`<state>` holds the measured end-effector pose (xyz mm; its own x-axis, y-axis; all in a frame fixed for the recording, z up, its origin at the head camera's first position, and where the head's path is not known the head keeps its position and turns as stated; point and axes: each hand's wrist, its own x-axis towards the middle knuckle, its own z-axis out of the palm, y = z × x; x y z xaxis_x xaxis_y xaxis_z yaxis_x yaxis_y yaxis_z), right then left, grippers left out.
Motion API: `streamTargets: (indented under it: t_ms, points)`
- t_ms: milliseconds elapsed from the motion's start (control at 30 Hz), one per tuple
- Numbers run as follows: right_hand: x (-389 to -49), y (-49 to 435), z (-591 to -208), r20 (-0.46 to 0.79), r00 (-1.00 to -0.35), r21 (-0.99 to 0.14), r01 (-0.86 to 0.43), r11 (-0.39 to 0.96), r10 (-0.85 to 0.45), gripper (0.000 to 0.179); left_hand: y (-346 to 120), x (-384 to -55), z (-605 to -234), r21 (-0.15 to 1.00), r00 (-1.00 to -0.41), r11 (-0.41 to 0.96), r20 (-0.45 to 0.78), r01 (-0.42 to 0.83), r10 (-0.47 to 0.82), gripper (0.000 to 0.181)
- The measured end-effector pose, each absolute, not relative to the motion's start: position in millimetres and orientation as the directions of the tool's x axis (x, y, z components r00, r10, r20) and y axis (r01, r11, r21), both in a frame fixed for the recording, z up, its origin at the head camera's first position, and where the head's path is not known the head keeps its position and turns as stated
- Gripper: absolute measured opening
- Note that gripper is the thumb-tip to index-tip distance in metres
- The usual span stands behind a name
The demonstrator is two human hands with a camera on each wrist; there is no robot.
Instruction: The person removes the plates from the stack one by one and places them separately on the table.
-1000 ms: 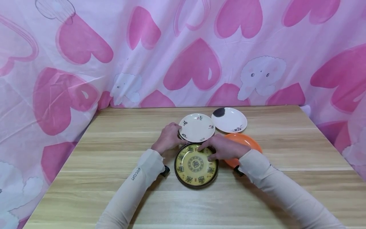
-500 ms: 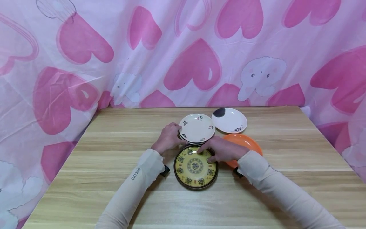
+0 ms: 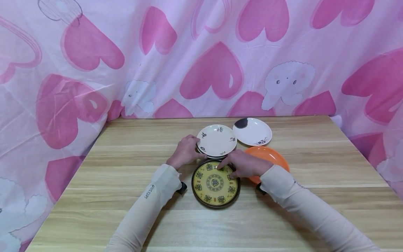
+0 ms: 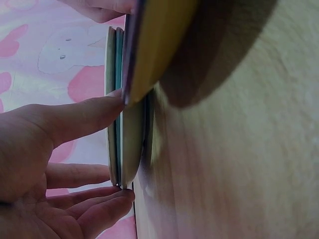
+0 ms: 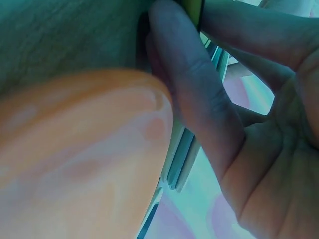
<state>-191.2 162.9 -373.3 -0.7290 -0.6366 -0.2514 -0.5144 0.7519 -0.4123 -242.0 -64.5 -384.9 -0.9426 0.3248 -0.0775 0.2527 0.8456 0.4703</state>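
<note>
At the table's middle, my left hand (image 3: 186,151) holds the left edge of a small stack of plates, topped by a white plate (image 3: 216,140) with dark and red marks. The left wrist view shows the fingers and thumb around this stack (image 4: 115,144), which has a teal layer. My right hand (image 3: 247,163) pinches the far right rim of a yellow patterned plate (image 3: 215,182) with a dark brown edge, just in front of the stack. Seen from the left wrist, the yellow plate's rim (image 4: 157,47) is close to the left thumb and casts a shadow on the table.
An orange plate (image 3: 273,157) lies beneath and behind the right wrist. Farther back on the right is a white plate with a black patch (image 3: 252,132). Wood-grain table (image 3: 126,164) surrounds them, with a pink heart-print cloth (image 3: 207,73) hanging behind.
The yellow plate has slid slightly toward the table's front edge, opening a little more distance from the white stack. My right hand shifted slightly with it; the left hand stayed in place.
</note>
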Motion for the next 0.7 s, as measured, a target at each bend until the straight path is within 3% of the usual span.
streamTargets:
  t_ms: [167, 367, 567, 700]
  points:
    - [-192, 162, -372, -0.268, -0.727, -0.397, -0.515, 0.76, -0.633, 0.047, -65, -243, -385, 0.474, -0.942, 0.844, -0.081, 0.251, 0.326, 0.074]
    - [-195, 164, -362, -0.303, -0.725, -0.457, -0.459, 0.762, -0.618, 0.052, -68, -243, -384, 0.48, -0.938, 0.838, -0.08, 0.261, 0.338, 0.072]
    - [-204, 171, -346, -0.296, -0.747, -0.506, -0.407, 0.761, -0.596, 0.044, -70, -242, -386, 0.534, -0.938, 0.806, -0.066, 0.255, 0.341, 0.035]
    - [-216, 175, -340, -0.249, -0.771, -0.507, -0.412, 0.757, -0.586, 0.048, -72, -241, -387, 0.564, -0.941, 0.79, -0.066, 0.24, 0.333, 0.032]
